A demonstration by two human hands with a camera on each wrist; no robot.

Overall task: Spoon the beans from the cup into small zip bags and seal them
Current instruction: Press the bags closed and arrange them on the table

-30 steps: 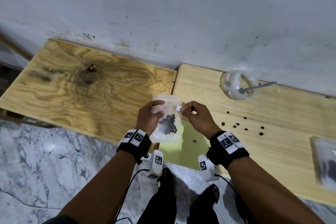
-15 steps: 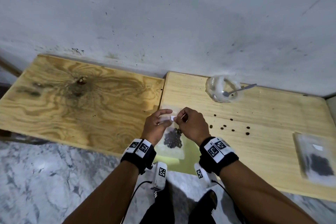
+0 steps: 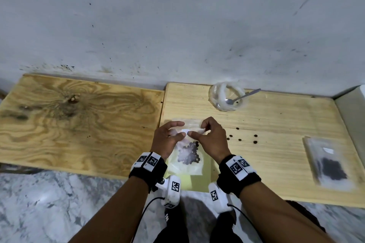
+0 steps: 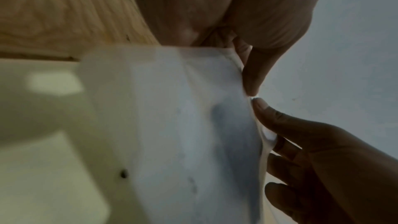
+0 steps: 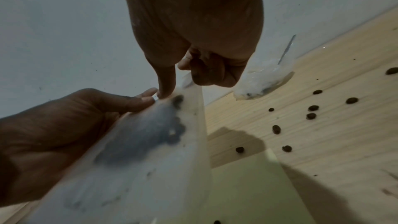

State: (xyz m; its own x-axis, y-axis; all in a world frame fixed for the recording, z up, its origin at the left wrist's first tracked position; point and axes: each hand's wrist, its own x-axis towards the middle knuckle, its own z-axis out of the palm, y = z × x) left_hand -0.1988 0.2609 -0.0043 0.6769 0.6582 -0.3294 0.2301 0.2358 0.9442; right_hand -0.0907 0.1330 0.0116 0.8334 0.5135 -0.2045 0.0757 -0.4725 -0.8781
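A small clear zip bag [image 3: 186,156] with dark beans in its lower half is held upright over the near edge of the right table. My left hand [image 3: 167,138] pinches its top strip from the left, thumb in front and fingers behind. My right hand [image 3: 209,138] pinches the same strip from the right; the two thumb tips nearly touch. In the wrist views the bag [image 4: 183,125] [image 5: 150,151] hangs between both hands. The clear plastic cup [image 3: 227,96] stands by the wall with the metal spoon [image 3: 244,96] in it.
Several loose beans [image 3: 240,139] lie scattered on the right table [image 3: 276,120]. A filled zip bag [image 3: 329,163] lies flat near its right edge. A darker plywood table [image 3: 79,120] adjoins on the left. Marble floor lies below.
Both hands have lowered the bag toward the table's near edge. My right hand has slid left along the top strip until its thumb meets the left thumb.
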